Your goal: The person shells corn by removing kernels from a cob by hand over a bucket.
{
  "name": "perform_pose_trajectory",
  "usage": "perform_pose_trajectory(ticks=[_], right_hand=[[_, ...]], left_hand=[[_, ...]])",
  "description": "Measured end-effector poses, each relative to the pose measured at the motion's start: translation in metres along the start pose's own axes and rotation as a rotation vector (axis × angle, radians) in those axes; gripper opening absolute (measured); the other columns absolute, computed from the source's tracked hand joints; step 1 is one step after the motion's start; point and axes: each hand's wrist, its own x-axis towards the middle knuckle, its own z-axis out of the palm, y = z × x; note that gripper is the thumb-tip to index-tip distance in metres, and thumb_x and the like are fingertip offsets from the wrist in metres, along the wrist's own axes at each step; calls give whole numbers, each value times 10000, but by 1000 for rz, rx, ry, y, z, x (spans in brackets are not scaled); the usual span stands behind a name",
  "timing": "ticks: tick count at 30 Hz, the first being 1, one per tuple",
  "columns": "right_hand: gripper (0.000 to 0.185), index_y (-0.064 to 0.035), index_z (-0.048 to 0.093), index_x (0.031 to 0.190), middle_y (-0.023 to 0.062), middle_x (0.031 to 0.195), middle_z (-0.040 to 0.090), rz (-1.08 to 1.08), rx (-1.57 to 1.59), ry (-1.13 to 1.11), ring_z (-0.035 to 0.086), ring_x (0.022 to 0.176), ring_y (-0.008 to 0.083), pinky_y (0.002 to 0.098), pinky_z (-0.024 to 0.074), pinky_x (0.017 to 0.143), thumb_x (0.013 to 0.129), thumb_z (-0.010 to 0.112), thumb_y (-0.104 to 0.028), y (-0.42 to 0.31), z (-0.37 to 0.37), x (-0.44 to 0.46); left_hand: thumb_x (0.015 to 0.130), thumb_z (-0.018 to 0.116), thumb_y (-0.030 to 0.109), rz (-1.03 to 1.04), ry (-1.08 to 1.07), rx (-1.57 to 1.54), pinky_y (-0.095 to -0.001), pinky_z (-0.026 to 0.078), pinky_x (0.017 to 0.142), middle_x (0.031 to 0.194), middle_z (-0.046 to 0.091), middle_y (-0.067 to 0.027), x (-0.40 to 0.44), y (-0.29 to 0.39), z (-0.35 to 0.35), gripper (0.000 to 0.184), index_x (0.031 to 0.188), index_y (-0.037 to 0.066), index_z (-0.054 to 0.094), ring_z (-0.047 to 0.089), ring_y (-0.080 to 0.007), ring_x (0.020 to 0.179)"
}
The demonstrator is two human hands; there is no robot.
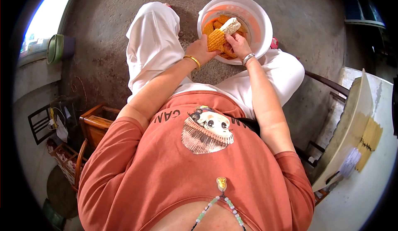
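Observation:
My left hand [201, 49] is closed round an ear of corn [215, 41] covered in yellow kernels. My right hand [239, 46] grips a pale, bare corn cob [230, 25], which lies against the ear. Both hands are over the near side of a white bucket [262, 21], between my knees. Several more yellow ears [224, 19] lie inside it, partly hidden by my hands and the cob. Whether loose kernels lie beneath them I cannot tell.
My white-trousered legs flank the bucket on the concrete floor [112, 27]. Wooden furniture [94, 123] stands at left, near a green bin [54, 49]. On the right is a table edge [331, 148] with a stack of yellowish papers [370, 137].

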Motion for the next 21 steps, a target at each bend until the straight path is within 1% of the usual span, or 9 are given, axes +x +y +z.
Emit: perform_pose_trajectory(ticks=[4,7,10,13,16,19,21], right_hand=[[371,10,604,885,51,720,618,-13,-141,102,566,600,108,258,471,555,842,633,-357,5,3,2],[374,18,604,884,58,686,611,33,-87,98,566,578,113,263,474,547,837,629,-352,5,3,0],[374,24,592,870,58,681,606,-3,-70,103,565,567,119,265,473,537,842,617,-348,8,5,1],[357,21,605,825,64,648,615,12,-107,135,584,562,129,260,474,531,844,610,-335,6,7,1],[337,11,627,745,68,619,630,26,-230,193,601,549,139,258,481,533,832,617,-314,8,5,3],[306,9,629,671,73,613,644,118,-289,187,611,541,138,258,485,525,821,625,-257,-8,4,-5],[277,10,625,657,69,607,638,173,-182,175,602,527,129,259,484,513,816,626,-217,-8,5,-5]], left_hand=[[713,702,504,19,-4,45,-460,491,660,842,637,-198,-2,5,-3,609,994,44,418,625,-378,785],[718,699,502,22,7,79,-463,494,644,833,641,-190,-4,6,-2,599,992,53,412,632,-373,770],[727,691,499,24,14,84,-463,496,636,826,645,-184,-4,7,-2,586,989,56,410,636,-370,767],[735,685,498,20,22,107,-461,499,639,826,645,-190,-5,7,-2,584,989,50,409,637,-372,765],[746,680,484,36,56,146,-454,508,628,812,644,-188,-5,7,0,567,987,46,412,642,-365,741],[759,664,485,51,69,209,-460,500,613,825,642,-195,-7,6,0,564,1038,55,426,635,-377,735],[765,660,477,62,72,254,-454,504,603,816,644,-183,-7,6,1,555,1035,53,425,640,-366,725]])
